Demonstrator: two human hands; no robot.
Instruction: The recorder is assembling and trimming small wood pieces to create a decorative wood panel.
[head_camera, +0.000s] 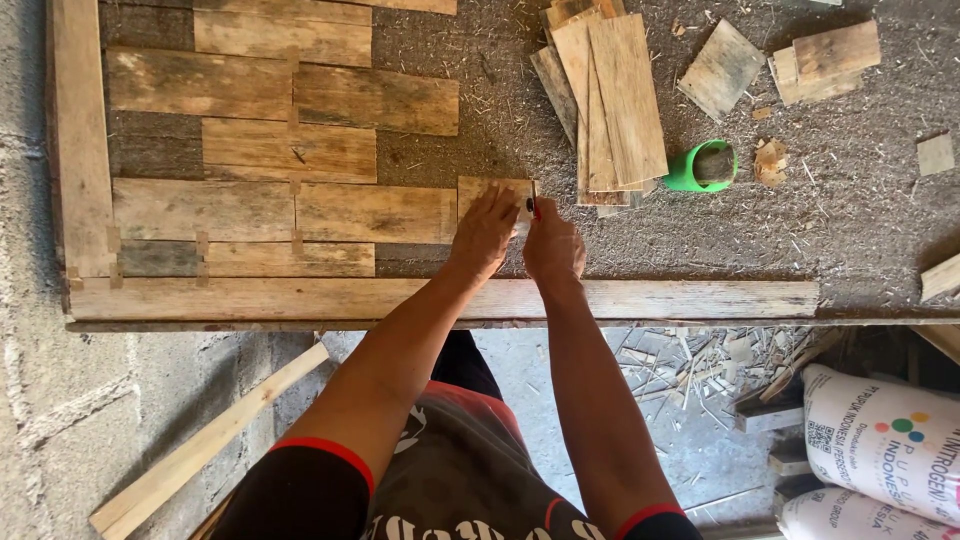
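My left hand (484, 232) lies flat with fingers spread on a small wooden piece (478, 187), pressing it down beside the rows of laid planks (375, 212). My right hand (553, 243) is closed around a thin marking tool with a red part (534, 204), its tip at the right edge of that small piece. Both hands rest just beyond the long wooden frame strip (700, 298) at the near edge of the board.
A stack of loose wooden slats (612, 95) lies to the upper right of my hands, with a green roll (700, 167) beside it. More offcuts (822, 58) sit farther right. White printed sacks (885, 440) and wood scraps lie on the floor below.
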